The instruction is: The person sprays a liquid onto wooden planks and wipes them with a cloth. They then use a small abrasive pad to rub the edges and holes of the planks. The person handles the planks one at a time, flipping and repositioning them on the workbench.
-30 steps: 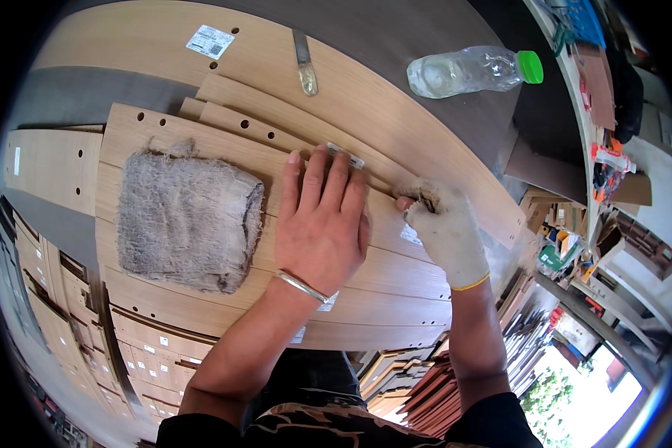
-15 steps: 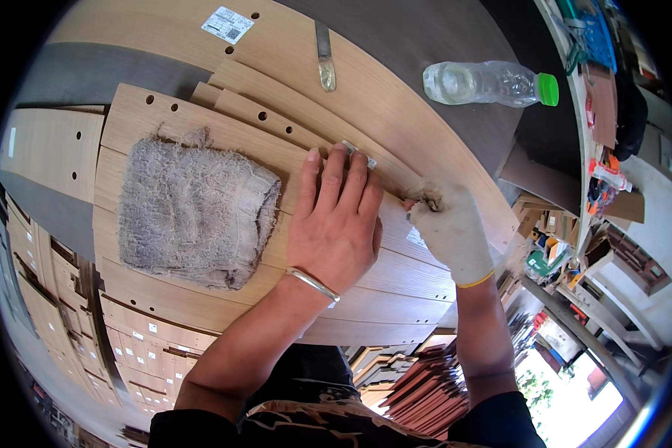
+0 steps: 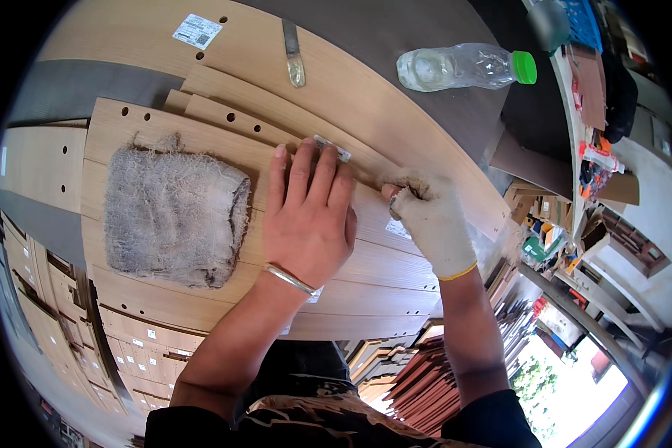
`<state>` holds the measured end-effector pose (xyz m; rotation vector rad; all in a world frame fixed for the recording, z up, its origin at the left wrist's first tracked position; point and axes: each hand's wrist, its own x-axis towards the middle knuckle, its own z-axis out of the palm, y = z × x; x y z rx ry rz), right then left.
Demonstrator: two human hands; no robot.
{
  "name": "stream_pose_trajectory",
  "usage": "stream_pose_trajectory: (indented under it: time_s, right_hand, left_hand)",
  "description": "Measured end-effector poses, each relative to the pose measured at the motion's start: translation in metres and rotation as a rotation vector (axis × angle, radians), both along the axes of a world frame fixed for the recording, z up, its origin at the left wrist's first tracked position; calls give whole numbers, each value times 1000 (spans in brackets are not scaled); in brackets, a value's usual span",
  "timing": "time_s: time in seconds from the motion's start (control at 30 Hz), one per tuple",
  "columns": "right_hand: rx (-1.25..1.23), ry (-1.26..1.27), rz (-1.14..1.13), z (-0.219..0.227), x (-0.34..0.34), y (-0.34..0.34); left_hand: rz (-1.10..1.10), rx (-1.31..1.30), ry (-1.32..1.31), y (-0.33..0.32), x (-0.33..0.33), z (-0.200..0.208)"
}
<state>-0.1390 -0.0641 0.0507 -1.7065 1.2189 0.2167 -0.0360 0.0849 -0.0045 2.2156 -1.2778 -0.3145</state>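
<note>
My left hand (image 3: 310, 213), bare and wearing a silver bangle (image 3: 291, 281), lies flat with its fingers stretched forward on a light wood-grain board (image 3: 246, 168). Past its fingertips a small white label (image 3: 331, 148) sticks to the board. My right hand (image 3: 430, 228), in a pale work glove with bare thumb tip, is curled close over the same boards. The fingers are partly blurred, and whatever they hold is hidden. Left of my left hand rests a folded, frayed grey cloth (image 3: 175, 216). A flat scraper-like blade (image 3: 293, 56) lies beyond on another board.
A clear plastic bottle (image 3: 459, 67) with a green cap lies on its side on the dark surface (image 3: 381, 30) at the far right. A larger wood-grain panel (image 3: 127, 33) curves behind. Stacked boards (image 3: 45, 160) fill the left. Reddish slats (image 3: 422, 377) stand low on the right.
The whole view has shifted, so boards, cloth, bottle and both hands appear further left. My left hand stays flat on the board; my right hand stays curled.
</note>
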Motion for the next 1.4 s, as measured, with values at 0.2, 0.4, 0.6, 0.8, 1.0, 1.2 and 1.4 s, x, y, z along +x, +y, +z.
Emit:
stream_pose_trajectory:
  time_s: [0.2, 0.4, 0.6, 0.8, 1.0, 1.2, 1.4]
  right_hand:
    - [12, 45, -57, 0, -7, 5]
    - [-52, 20, 2, -8, -9, 6]
    - [-119, 28, 67, -10, -5, 6]
    - [-9, -47, -105, -5, 4, 7]
    - [68, -38, -505, 7, -35, 1]
    - [130, -134, -632, 14, -82, 19]
    - [169, -216, -729, 13, -127, 56]
  left_hand:
    - [-13, -1, 12, -1, 0, 2]
    - [-12, 10, 7, -1, 0, 2]
    - [-16, 23, 13, -1, 0, 3]
    - [-32, 21, 3, -1, 0, 1]
    - [-52, 13, -12, -2, -1, 6]
    - [-104, 0, -13, -8, -4, 8]
    - [-184, -33, -56, -23, -12, 2]
